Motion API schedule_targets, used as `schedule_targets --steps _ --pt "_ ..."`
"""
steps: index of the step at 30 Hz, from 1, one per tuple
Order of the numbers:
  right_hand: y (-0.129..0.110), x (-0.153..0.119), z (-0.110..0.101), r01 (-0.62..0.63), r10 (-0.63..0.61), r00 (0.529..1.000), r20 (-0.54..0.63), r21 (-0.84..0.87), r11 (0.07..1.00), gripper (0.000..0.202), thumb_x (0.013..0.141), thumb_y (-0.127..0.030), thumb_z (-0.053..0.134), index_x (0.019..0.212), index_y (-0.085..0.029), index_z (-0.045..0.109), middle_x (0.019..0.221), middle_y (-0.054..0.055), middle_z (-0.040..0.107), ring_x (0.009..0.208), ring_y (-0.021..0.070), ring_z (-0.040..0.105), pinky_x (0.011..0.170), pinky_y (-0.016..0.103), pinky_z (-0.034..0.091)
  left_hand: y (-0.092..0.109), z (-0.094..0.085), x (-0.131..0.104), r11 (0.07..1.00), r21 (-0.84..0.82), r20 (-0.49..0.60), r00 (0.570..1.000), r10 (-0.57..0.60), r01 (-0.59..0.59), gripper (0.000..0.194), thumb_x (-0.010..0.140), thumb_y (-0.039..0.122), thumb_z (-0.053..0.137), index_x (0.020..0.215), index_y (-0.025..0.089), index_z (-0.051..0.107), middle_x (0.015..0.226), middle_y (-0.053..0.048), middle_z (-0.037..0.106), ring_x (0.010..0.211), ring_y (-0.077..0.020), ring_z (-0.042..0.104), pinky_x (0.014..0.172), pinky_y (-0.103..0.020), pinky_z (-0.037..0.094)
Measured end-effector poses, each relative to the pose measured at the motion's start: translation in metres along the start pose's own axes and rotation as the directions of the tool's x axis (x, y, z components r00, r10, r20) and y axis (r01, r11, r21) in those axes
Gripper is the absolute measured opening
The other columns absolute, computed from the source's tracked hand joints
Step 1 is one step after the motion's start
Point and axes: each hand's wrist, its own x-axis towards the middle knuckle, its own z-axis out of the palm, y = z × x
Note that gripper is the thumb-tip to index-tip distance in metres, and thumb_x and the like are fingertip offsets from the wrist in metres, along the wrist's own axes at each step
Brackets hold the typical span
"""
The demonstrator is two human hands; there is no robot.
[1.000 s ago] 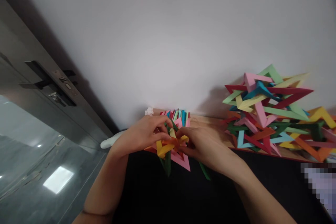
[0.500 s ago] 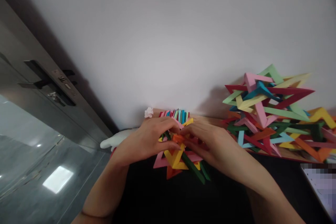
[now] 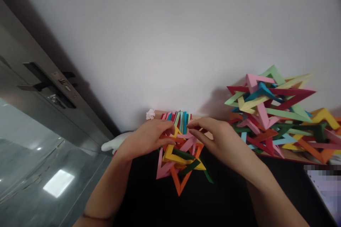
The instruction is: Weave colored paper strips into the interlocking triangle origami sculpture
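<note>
A star of interlocked folded-paper strips (image 3: 183, 159), in orange, yellow, pink and dark green, hangs below my hands at the middle of the view. My left hand (image 3: 153, 134) is closed on its upper left side, thumb below and curled fingers above. At the star's upper right, my right hand (image 3: 213, 133) has thumb and index finger bent in a pinch at a pink strip. The exact contact there is partly hidden. Just behind the star stands a row of folded paper strips (image 3: 181, 117) in several colours.
A larger paper star (image 3: 271, 95) rests on a pile of paper stars (image 3: 287, 134) at the right. A crumpled pale pink piece (image 3: 150, 114) lies left of the strips, near a white rounded object (image 3: 115, 143). A door with a handle (image 3: 39, 87) stands left; the wall rises behind.
The paper star has turned, and an orange point now sticks out at its bottom. My right hand has moved slightly up and away from my left, from the middle to a pink strip.
</note>
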Motion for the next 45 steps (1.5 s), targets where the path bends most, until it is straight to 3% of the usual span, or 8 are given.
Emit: schedule_targets --steps 4,8,17,25,29,34,40,45 --pt "0.001 -0.004 -0.007 -0.042 0.043 0.999 0.027 -0.055 0.998 0.020 0.091 -0.030 0.050 0.093 -0.022 0.069 0.086 0.006 0.071 0.075 0.0203 0.065 0.062 0.030 0.050 -0.001 0.000 0.000 0.999 0.031 -0.040 0.999 0.009 -0.008 0.022 0.090 0.033 0.054 0.080 0.016 0.063 0.074 -0.001 0.063 0.068 -0.0136 0.055 0.063 -0.025 0.040" --pt "0.009 -0.004 -0.011 -0.005 0.017 0.993 0.121 -0.098 0.995 0.021 0.090 -0.026 0.048 0.088 -0.023 0.069 0.080 0.005 0.071 0.077 0.0220 0.066 0.067 0.031 0.051 0.005 0.000 0.001 0.994 -0.018 -0.111 0.988 0.103 -0.106 0.016 0.089 0.033 0.057 0.088 0.019 0.065 0.085 -0.001 0.067 0.079 -0.0147 0.059 0.072 -0.026 0.042" --pt "0.028 -0.006 -0.003 0.000 0.025 0.973 0.228 -0.108 0.994 0.030 0.077 -0.013 0.054 0.104 -0.022 0.065 0.099 0.009 0.070 0.085 0.0235 0.067 0.068 0.032 0.051 0.007 0.002 -0.001 0.986 -0.037 0.098 0.981 0.165 -0.162 0.030 0.083 0.040 0.065 0.108 0.023 0.064 0.099 -0.003 0.066 0.091 -0.0204 0.059 0.083 -0.033 0.042" --pt "0.031 0.004 0.002 -0.083 0.088 0.978 0.190 -0.035 0.996 0.032 0.085 -0.022 0.051 0.116 -0.021 0.060 0.086 0.007 0.071 0.080 0.0233 0.067 0.068 0.033 0.051 0.017 0.001 -0.001 0.982 -0.039 0.197 0.962 0.187 -0.183 0.018 0.082 0.028 0.067 0.097 0.018 0.064 0.095 -0.005 0.066 0.087 -0.0198 0.059 0.075 -0.030 0.044" --pt "0.025 0.005 -0.002 -0.133 0.126 0.972 0.198 0.018 0.991 0.028 0.091 -0.032 0.047 0.111 -0.021 0.062 0.084 0.006 0.070 0.079 0.0219 0.066 0.068 0.032 0.051 0.018 0.005 -0.001 0.975 -0.056 0.206 0.953 0.222 -0.215 0.018 0.087 0.032 0.061 0.098 0.018 0.062 0.094 -0.005 0.066 0.086 -0.0191 0.059 0.075 -0.030 0.044" --pt "0.016 0.005 -0.009 -0.214 0.182 0.955 0.236 0.121 0.969 0.028 0.084 -0.043 0.058 0.101 -0.021 0.064 0.082 0.005 0.070 0.069 0.0182 0.064 0.060 0.028 0.049 0.014 0.006 -0.001 0.976 -0.039 0.225 0.950 0.218 -0.215 0.018 0.084 0.030 0.065 0.097 0.019 0.060 0.095 -0.005 0.064 0.091 -0.0212 0.057 0.077 -0.032 0.044" --pt "0.015 0.005 -0.006 -0.167 0.103 0.929 0.356 0.153 0.974 0.016 0.077 -0.033 0.067 0.089 -0.022 0.064 0.086 0.002 0.068 0.075 0.0171 0.062 0.062 0.027 0.046 0.017 0.006 0.001 0.982 -0.005 0.205 0.961 0.184 -0.188 0.014 0.083 0.029 0.067 0.086 0.019 0.058 0.087 -0.002 0.062 0.085 -0.0186 0.056 0.074 -0.029 0.042" --pt "0.013 0.007 0.003 -0.106 0.067 0.956 0.285 0.122 0.987 0.006 0.082 -0.026 0.062 0.084 -0.022 0.065 0.086 0.001 0.068 0.078 0.0175 0.060 0.066 0.028 0.044 0.019 0.004 -0.002 0.983 -0.049 0.157 0.971 0.183 -0.177 0.015 0.083 0.031 0.066 0.086 0.018 0.060 0.088 -0.003 0.064 0.087 -0.0183 0.057 0.075 -0.028 0.043"
